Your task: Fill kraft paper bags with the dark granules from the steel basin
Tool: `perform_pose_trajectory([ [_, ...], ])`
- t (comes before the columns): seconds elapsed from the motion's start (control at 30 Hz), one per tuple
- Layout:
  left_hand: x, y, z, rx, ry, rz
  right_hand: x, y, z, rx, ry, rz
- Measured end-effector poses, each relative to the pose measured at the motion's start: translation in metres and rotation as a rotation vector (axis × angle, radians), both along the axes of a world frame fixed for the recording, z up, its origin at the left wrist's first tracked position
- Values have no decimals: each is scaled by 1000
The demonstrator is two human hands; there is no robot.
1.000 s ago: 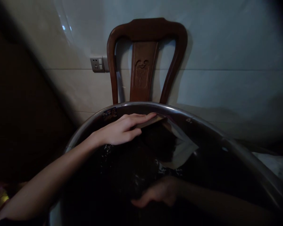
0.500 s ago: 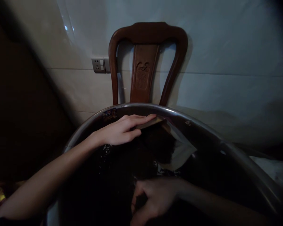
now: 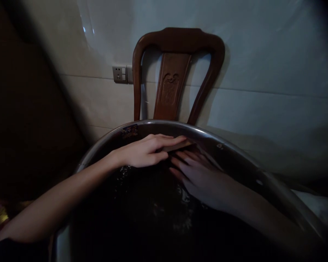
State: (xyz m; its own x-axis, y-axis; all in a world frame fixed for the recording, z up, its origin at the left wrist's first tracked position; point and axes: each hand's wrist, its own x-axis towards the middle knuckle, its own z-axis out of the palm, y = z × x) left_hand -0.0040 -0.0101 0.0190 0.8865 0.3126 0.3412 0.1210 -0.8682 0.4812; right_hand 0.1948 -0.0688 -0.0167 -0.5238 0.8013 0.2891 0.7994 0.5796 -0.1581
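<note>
My left hand [image 3: 150, 149] is at the far inner side of a large round metal basin [image 3: 177, 125]. Its fingers lie along the upper edge of a pale, thin bag [image 3: 179, 146], with the thumb on the lower side, and it holds that edge up. My right hand [image 3: 198, 169] reaches to the bag's dark opening from the right, fingers apart, with nothing visible in them. It covers most of the bag. Below both hands the inside of the basin is very dark, with small white glints or specks whose nature I cannot tell.
A brown wooden chair back [image 3: 172, 76] stands behind the basin, against a pale tiled wall [image 3: 262, 65]. A socket plate [image 3: 120, 74] is on the wall at left. A colourful sticker [image 3: 129, 131] is on the basin's inner wall. Something whitish [image 3: 311, 203] lies beyond the rim at right.
My right hand has moved up from the lower middle of the basin to the bag's opening, and its curled fingers have spread. My left hand stays on the bag's edge.
</note>
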Motion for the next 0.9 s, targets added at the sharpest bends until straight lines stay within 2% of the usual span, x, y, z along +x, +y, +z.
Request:
perform_pose_trajectory([
  [0.1, 1, -3, 1, -7, 31, -36, 0, -5, -5, -5, -63, 13],
  [0.23, 0, -1, -1, -19, -9, -18, -9, -24, 21, 158, 231, 114],
  [0.3, 0, 1, -2, -20, -16, 9, -21, -41, 29, 122, 346, 222],
  [0.33, -1, 1, -2, -20, -12, 15, -28, -50, 27, 19, 349, 287],
  [0.4, -1, 2, -2, -22, 4, 18, -43, -64, 11, -252, 272, 427],
  [0.47, -1, 1, -1, -23, 17, 26, -56, -72, -20, -461, 110, 545],
  [0.53, -1, 1, 0, -18, 17, 41, -62, -74, -54, -555, 25, 584],
  [0.6, -1, 1, 0, -11, 16, 49, -62, -72, -80, -649, 7, 481],
  [0.67, -2, 1, 0, -8, 12, 44, -58, -71, -92, -754, 14, 397],
  [0.77, -3, 3, 0, -9, 5, 35, -54, -71, -96, -928, 15, 342],
  [0.9, -3, 5, 0, -2, 29, 66, -55, -66, -108, -1181, -106, 395],
])
